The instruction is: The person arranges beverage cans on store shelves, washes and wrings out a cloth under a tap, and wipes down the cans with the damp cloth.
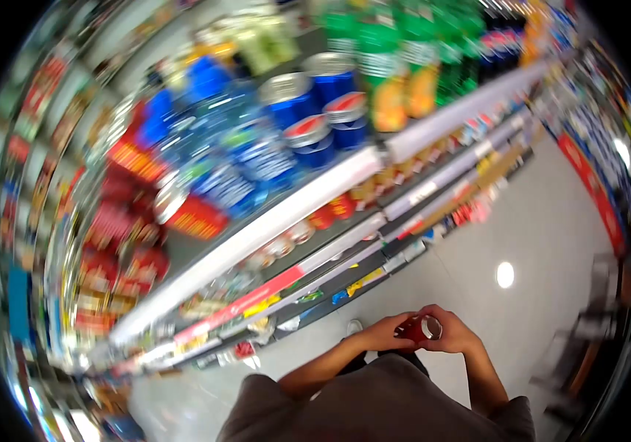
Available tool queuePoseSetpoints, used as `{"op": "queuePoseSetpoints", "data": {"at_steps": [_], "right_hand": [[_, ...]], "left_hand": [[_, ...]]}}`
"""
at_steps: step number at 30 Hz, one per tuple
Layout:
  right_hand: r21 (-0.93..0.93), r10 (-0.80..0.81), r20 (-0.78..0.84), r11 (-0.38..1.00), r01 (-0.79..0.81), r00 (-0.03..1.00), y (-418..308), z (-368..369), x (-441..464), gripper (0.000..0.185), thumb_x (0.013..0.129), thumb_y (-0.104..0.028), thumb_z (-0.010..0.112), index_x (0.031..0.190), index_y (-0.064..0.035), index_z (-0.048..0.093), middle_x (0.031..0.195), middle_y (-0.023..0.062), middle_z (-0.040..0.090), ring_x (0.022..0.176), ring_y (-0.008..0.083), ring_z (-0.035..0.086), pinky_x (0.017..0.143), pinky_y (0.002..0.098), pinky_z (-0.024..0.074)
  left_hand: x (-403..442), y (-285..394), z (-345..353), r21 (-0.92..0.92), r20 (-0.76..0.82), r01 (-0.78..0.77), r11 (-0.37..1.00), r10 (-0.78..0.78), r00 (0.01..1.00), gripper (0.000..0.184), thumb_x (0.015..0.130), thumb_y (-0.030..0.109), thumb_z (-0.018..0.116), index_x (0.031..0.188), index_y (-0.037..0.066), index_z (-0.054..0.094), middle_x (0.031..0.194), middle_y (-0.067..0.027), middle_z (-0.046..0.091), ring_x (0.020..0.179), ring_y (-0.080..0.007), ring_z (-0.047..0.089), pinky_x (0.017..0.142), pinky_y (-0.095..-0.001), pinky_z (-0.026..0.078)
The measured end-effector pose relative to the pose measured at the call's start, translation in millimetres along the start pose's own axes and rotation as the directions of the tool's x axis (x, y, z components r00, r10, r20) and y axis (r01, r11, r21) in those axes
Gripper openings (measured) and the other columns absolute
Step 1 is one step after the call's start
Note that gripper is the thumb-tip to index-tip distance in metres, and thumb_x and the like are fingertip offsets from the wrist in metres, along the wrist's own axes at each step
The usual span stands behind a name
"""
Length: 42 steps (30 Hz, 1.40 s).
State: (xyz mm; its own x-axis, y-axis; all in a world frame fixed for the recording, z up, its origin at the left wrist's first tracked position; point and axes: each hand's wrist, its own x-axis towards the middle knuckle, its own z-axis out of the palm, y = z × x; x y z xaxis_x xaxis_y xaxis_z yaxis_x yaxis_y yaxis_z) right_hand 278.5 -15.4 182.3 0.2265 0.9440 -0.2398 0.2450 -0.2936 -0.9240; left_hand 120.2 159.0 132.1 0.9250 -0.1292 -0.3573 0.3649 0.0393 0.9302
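A dark red can (413,329) with a silvery end is held in front of my body, low in the head view. My left hand (383,334) closes on its left side. On the other side, my right hand (450,331) wraps round the can near its silvery end. The can lies tilted, and its label is too small and blurred to read. Both hands are well below the shelf and apart from it.
A long shelf (256,221) runs diagonally ahead, bearing large water bottles (245,158), blue cans (323,103), green bottles (382,59) and red packs (120,258). Lower tiers hold small goods. Pale shiny floor (478,243) spreads at right. Dark, blurred furniture (581,346) stands at far right.
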Motion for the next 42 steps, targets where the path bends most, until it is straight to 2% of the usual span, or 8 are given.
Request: {"op": "queuePoseSetpoints", "data": {"at_steps": [4,6,8,10,16,28,37,42], "right_hand": [[-0.137,-0.458,0.147,0.868,0.477,0.877,-109.0,-3.0,29.5,0.062,0.069,-0.014,0.084,0.126,-0.0072,0.060,0.118,0.0130,0.059,0.108,0.0300,0.061,0.092,0.0372,0.0494],[-0.159,-0.560,0.109,0.806,0.570,0.821,-169.6,19.7,30.2,0.062,0.070,-0.011,0.083,0.127,-0.0056,0.058,0.121,0.0132,0.055,0.107,0.0275,0.061,0.093,0.0371,0.0500],[0.001,-0.662,0.007,0.750,0.662,0.750,-196.9,43.6,46.4,0.063,0.073,-0.009,0.081,0.130,-0.0038,0.056,0.124,0.0140,0.053,0.106,0.0241,0.060,0.092,0.0356,0.0502],[0.073,-0.677,-0.116,0.724,0.686,0.727,-222.9,68.5,61.7,0.058,0.078,-0.007,0.076,0.131,-0.0018,0.054,0.122,0.0139,0.054,0.106,0.0211,0.060,0.092,0.0342,0.0501],[-0.214,-0.878,-0.172,0.477,0.853,0.448,-335.1,107.5,109.3,0.056,0.080,-0.005,0.064,0.134,0.0047,0.051,0.139,0.0235,0.050,0.128,0.0351,0.051,0.106,0.0386,0.0410],[-0.081,-0.801,-0.361,0.537,0.840,0.478,-358.5,130.5,191.6,0.063,0.082,0.003,0.053,0.142,0.0102,0.039,0.150,0.0236,0.039,0.134,0.0287,0.047,0.108,0.0352,0.0419],[-0.209,-0.798,-0.423,0.547,0.811,0.429,-353.8,129.2,200.0,0.059,0.078,-0.006,0.059,0.133,0.0118,0.049,0.142,0.0329,0.045,0.131,0.0416,0.048,0.108,0.0396,0.0400],[-0.327,-0.821,-0.407,0.541,0.775,0.401,-356.5,129.8,195.2,0.060,0.078,-0.006,0.058,0.134,0.0103,0.049,0.144,0.0314,0.044,0.133,0.0412,0.046,0.110,0.0395,0.0384]], "left_hand": [[-76.0,52.1,5.9,0.145,-0.321,-0.099,0.985,0.141,0.936,0.083,0.071,0.025,0.085,0.141,0.006,0.043,0.125,-0.0121,0.060,0.112,-0.0210,0.059,0.097,-0.0354,0.047],[-127.1,75.1,15.7,-0.051,-0.490,-0.283,0.958,0.222,0.843,0.080,0.068,0.015,0.088,0.137,0.006,0.046,0.123,-0.0094,0.061,0.113,-0.0195,0.059,0.096,-0.0362,0.047],[-162.0,90.5,6.6,0.134,-0.712,-0.327,0.935,0.320,0.624,0.082,0.068,0.005,0.087,0.137,0.007,0.044,0.123,-0.0078,0.061,0.115,-0.0194,0.058,0.098,-0.0385,0.048],[-198.8,141.2,-10.8,0.201,-0.751,-0.622,0.757,0.527,0.398,0.079,0.071,0.002,0.084,0.137,0.005,0.041,0.125,-0.0099,0.060,0.117,-0.0213,0.059,0.099,-0.0389,0.050],[-264.1,241.8,-108.3,0.571,-0.712,-0.595,0.565,0.702,-0.017,0.069,0.076,0.003,0.082,0.130,-0.003,0.039,0.123,-0.0184,0.059,0.108,-0.0238,0.064,0.090,-0.0357,0.056],[-248.5,279.9,-194.3,0.566,-0.697,-0.626,0.536,0.717,-0.017,0.061,0.082,0.007,0.079,0.132,-0.004,0.046,0.113,-0.0179,0.066,0.098,-0.0214,0.067,0.081,-0.0328,0.057],[-238.3,268.2,-225.7,0.716,-0.629,-0.404,0.569,0.777,-0.022,0.062,0.083,0.012,0.078,0.134,-0.005,0.047,0.118,-0.0156,0.060,0.106,-0.0210,0.062,0.090,-0.0349,0.054],[-230.8,270.8,-213.6,0.660,-0.692,-0.495,0.565,0.714,-0.108,0.050,0.084,0.019,0.078,0.123,-0.005,0.056,0.110,-0.0128,0.066,0.099,-0.0180,0.063,0.086,-0.0308,0.052]]}}
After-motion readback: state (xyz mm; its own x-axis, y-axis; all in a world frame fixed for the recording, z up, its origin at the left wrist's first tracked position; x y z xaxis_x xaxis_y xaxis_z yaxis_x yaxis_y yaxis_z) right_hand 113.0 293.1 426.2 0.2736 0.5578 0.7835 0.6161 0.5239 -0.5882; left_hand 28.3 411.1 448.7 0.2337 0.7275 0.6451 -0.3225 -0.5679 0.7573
